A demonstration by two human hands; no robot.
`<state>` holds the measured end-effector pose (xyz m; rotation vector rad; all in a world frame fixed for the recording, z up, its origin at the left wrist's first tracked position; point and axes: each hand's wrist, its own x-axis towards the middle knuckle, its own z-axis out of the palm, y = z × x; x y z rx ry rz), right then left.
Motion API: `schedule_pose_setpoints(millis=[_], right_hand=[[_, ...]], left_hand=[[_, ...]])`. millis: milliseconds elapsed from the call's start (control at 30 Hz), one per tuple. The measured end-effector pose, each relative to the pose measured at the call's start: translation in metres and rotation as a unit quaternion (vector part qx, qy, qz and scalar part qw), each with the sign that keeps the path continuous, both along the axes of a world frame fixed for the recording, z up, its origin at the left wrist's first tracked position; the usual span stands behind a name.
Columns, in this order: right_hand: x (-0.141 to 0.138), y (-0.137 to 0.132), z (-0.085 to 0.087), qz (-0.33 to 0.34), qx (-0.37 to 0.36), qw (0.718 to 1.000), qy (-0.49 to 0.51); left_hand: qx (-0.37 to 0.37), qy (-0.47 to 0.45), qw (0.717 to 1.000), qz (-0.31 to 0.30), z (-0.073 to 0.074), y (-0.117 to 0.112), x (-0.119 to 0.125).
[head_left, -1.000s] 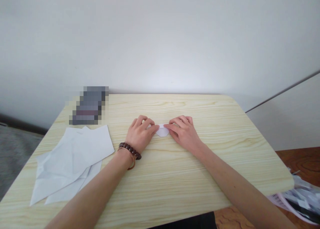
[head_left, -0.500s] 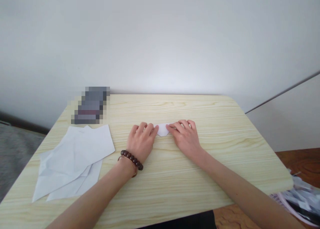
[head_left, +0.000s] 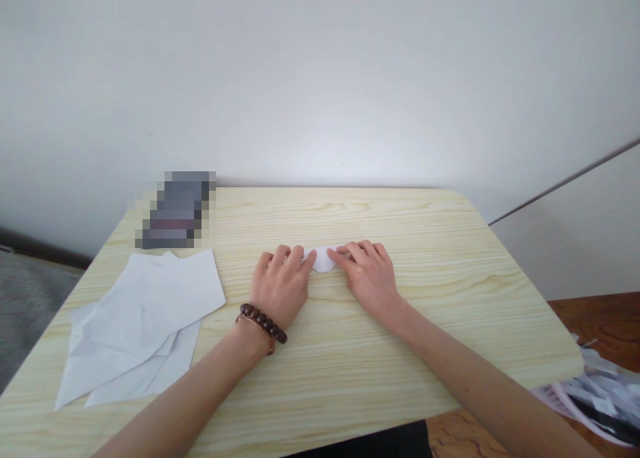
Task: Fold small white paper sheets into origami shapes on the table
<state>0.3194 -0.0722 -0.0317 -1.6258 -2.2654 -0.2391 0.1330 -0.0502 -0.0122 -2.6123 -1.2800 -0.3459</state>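
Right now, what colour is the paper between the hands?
The paper is white, seen in the head view.

Matt paper piece (head_left: 324, 261) (wood-grained tabletop (head_left: 345, 365))

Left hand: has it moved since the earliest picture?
Yes, slightly: the left hand and its beaded bracelet sit lower in view, farther from the far edge of the table.

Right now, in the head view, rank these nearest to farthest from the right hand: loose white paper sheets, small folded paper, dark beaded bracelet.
From the right hand:
1. Small folded paper: touching it, just left.
2. Dark beaded bracelet: farther left.
3. Loose white paper sheets: farthest left.
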Motion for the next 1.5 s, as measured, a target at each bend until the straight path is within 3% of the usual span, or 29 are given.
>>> schedule_pose_setpoints(millis=[300, 633, 833, 1100, 1500], right_hand=[[0.003, 0.001, -0.002, -0.015, 0.014, 1.000, 0.024], [0.005, 0.001, -0.004, -0.031, 0.024, 0.997, 0.063], [0.003, 0.004, 0.001, -0.024, 0.001, 0.994, 0.111], [0.011, 0.012, 0.001, 0.054, -0.070, 0.972, 0.216], [0.016, 0.017, -0.004, 0.072, -0.098, 0.955, 0.270]], left_hand=[[0.024, -0.058, 0.998, 0.014, -0.003, 0.005, -0.009], [-0.037, -0.081, 0.994, 0.066, -0.002, 0.013, -0.008], [-0.043, -0.107, 0.993, 0.017, -0.011, 0.022, -0.010], [-0.102, -0.182, 0.977, -0.036, -0.018, 0.033, -0.012], [-0.155, -0.191, 0.967, -0.058, -0.013, 0.035, -0.011]])
